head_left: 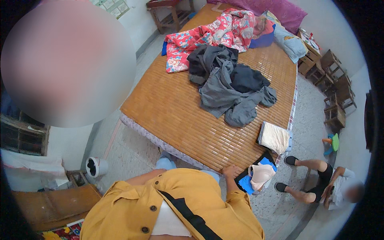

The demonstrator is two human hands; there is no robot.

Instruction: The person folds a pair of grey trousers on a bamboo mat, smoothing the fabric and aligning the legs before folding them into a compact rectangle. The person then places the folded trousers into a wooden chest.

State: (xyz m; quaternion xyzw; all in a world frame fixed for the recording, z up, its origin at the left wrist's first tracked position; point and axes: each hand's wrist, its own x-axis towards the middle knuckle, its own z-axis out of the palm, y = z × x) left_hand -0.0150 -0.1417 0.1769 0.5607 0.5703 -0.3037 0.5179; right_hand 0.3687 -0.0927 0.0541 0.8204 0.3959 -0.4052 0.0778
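Observation:
My right hand (230, 171) rests on the bamboo mat (176, 120) at the bed's near edge, fingers extended and holding nothing. Just right of it lie a beige bra (262, 176), a blue cloth (245, 185) and a black cloth (242, 179). Behind these is a folded stack of light clothes (273, 137) at the bed's right edge. Crumpled grey clothes (224, 90) with a black garment (249, 78) spread over the middle of the mat. My left forearm (146, 177) bends across my front by the yellow shirt (184, 184); the fingers of that hand are hidden.
A red flowered quilt (208, 38) and pillows (290, 43) lie at the bed's far end. A person (320, 186) sits at the right, feet close to the bed. Wooden stools (334, 110) line the right wall. A white bucket (97, 167) stands on the left floor.

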